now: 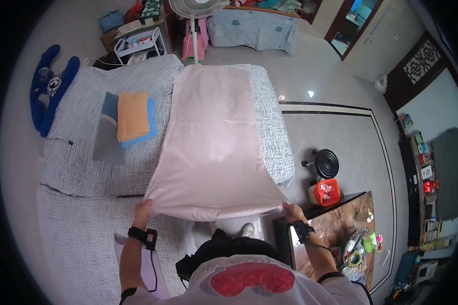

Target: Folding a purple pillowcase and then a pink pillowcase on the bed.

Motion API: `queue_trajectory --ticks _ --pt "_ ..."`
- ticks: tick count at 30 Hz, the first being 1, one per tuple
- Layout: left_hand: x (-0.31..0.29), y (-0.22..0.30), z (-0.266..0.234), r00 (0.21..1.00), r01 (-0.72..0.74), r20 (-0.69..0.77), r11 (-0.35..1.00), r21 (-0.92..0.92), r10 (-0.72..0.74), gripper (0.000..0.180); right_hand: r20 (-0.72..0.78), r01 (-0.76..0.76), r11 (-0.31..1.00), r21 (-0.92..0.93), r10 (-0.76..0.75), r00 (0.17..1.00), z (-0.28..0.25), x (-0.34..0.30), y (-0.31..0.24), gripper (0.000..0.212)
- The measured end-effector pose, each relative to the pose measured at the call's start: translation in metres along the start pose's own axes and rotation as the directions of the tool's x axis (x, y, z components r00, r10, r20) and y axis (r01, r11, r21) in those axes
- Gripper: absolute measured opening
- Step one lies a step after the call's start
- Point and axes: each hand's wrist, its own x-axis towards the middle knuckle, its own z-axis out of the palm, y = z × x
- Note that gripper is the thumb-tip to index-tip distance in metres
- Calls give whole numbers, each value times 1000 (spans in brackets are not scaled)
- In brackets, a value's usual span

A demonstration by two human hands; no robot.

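A large pale pink sheet (213,137) stretches away from me over the grey patterned sofa (274,122). Its near edge hangs in the air in front of my body, drawn fairly taut between my hands. My left hand (143,211) is closed on the near left corner. At the near right corner, my right hand (293,212) grips the cloth the same way. The far end lies over the sofa's far edge, close to a fan's pole. Left of the sheet, a folded orange towel (133,117) rests on blue and grey cloths.
A wood-patterned table (318,229) with odds and ends stands by my right arm. Beyond it are a red-lined bin (326,192) and a round black stool (326,163). A standing fan (198,6) rises behind the sofa. A blue plush pillow (50,94) lies far left.
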Motion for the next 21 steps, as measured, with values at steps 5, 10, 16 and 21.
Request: queue_trajectory --ticks 5,10,16,21 --pt "-41 -65 -32 900 385 -92 877 -288 -426 32 139 173 532 -829 -104 985 41 -52 -27 30" --pt "-68 -5 4 959 -243 253 828 506 127 28 281 -356 931 81 321 904 12 -54 -23 38" --pt "-127 -18 -13 975 27 196 932 362 -105 21 391 -237 968 81 187 901 -4 -73 -27 35" --pt "-148 -41 -14 851 503 60 841 199 -523 31 193 -112 878 -466 224 955 -117 -44 55 33"
